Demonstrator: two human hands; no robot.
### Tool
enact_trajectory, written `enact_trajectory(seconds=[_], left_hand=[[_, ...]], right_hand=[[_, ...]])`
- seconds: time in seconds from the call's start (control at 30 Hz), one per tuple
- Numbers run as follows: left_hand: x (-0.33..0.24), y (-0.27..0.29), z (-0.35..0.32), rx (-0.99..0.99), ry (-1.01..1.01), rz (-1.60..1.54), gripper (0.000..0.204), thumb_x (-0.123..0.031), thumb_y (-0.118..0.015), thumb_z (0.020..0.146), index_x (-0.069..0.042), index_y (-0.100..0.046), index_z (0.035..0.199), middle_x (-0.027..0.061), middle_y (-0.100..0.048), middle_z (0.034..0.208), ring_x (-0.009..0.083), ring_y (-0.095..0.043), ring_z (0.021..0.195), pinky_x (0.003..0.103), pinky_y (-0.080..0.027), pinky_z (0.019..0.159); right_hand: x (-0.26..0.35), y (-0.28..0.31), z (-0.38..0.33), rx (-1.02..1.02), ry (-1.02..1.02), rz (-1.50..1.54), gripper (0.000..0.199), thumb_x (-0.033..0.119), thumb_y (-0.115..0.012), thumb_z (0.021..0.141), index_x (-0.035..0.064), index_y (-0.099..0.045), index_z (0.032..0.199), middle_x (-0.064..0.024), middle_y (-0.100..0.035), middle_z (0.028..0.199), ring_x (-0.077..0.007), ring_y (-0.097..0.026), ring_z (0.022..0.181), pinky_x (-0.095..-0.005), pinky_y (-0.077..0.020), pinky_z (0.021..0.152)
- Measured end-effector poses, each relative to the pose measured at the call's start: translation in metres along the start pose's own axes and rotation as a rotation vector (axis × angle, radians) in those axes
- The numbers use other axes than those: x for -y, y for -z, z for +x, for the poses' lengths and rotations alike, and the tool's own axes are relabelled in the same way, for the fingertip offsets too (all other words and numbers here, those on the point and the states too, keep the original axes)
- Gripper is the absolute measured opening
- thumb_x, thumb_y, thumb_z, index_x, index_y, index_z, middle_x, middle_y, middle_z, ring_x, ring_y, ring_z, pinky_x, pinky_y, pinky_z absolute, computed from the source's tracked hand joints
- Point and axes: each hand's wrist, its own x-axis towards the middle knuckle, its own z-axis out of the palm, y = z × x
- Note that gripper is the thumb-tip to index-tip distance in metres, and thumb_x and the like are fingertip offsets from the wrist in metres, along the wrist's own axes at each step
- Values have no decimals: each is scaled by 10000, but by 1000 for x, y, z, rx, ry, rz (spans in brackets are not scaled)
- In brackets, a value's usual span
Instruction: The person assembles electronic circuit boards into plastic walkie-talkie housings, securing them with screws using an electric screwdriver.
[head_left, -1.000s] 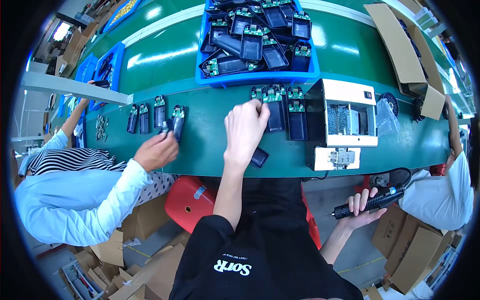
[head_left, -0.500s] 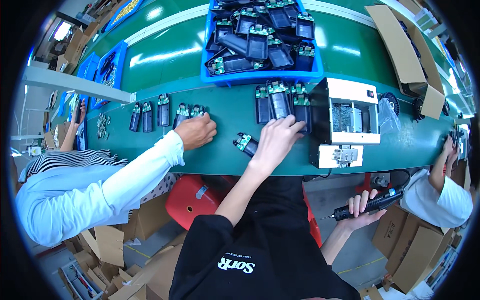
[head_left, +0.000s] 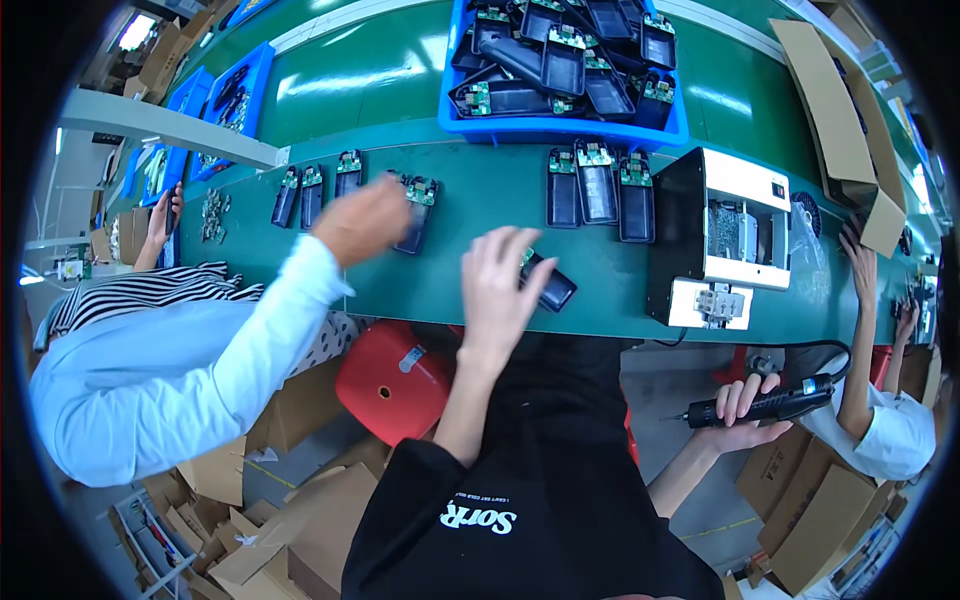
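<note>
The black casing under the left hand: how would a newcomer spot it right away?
Start at the green conveyor belt and find the white and black box machine. Left of it, near the belt's front edge, the left hand covers one black casing. It lies alone and skewed, unlike the casings lined up upright in rows.

The left hand [head_left: 503, 285] has drawn back from the row of black cases beside the white machine toward the near edge of the green belt, bringing one black case [head_left: 547, 283] with it. The co-worker's hand [head_left: 362, 218] has moved right along the left-hand row, now over another case [head_left: 417, 212].
</note>
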Motion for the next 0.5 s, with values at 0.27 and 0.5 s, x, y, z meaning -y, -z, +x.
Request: enact_trajectory(seconds=[0.27,0.5], left_hand=[[30,14,-14,98,122,-65,378,-133,-804,768,-35,-676,1110,110,-671,1118,292,-620,1051,390,-485,913],[32,10,-4,194,29,-249,333,-51,-780,776,-15,-687,1094,118,-692,1106,291,-648,1030,372,-529,883]], right_hand=[[5,-31,28,137,83,-118,610,624,-636,884,70,-425,1026,-8,-433,644,-76,-417,436,-199,-362,401],[-1,-50,36,207,112,-175,677,685,-630,853,67,-397,1003,-17,-438,646,-93,-416,445,-209,-362,398]])
